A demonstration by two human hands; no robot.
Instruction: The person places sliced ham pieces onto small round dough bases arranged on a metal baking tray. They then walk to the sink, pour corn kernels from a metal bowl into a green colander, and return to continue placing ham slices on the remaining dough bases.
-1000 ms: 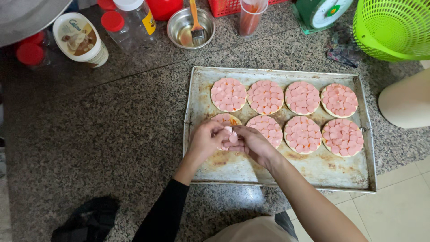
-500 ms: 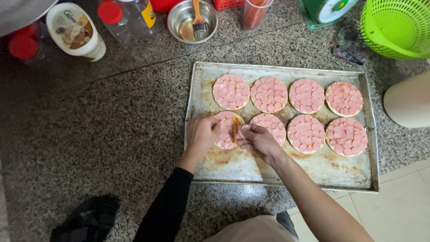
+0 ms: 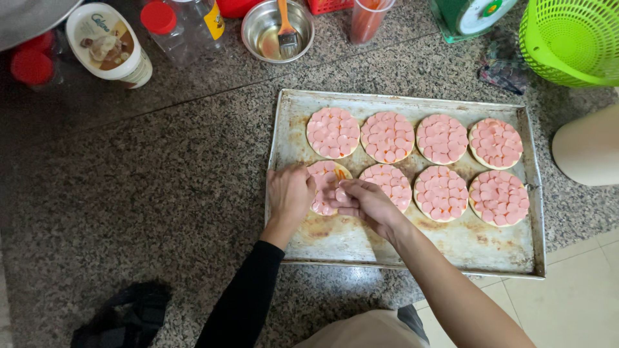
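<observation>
At 6 o'clock, nearest us, our own trouser leg (image 3: 348,328) shows pale at the bottom edge, and a dark shoe (image 3: 119,316) sits on the floor at 7 o'clock. Our two forearms rise from there, the left in a black sleeve (image 3: 242,296), the right bare.

Just above, both hands meet over the near left corner of a worn metal baking tray (image 3: 400,248) that lies on the speckled granite counter (image 3: 129,193). Our left hand (image 3: 290,193) lies palm down, fingers curled together, touching the left edge of the unfinished small round pizza base (image 3: 325,177). Our right hand (image 3: 364,200) comes in from 4 o'clock, its fingertips (image 3: 340,192) pinched together on a pink sausage slice (image 3: 340,195) held against that base. Both hands cover much of the base; a patch of red sauce shows at its top.

The tray holds seven more bases (image 3: 442,193), fully covered in pink slices: three to the right of the unfinished one, four in the far row.

Beyond the tray, at 12 o'clock, a steel bowl (image 3: 264,29) holds a little oil and an orange-handled brush (image 3: 285,29). At 11 o'clock stand clear plastic bottles with red caps (image 3: 167,29) and a white lidded tub (image 3: 109,45). A green plastic basket (image 3: 570,38) sits at 2 o'clock, a pale round container (image 3: 590,148) at 3 o'clock.
</observation>
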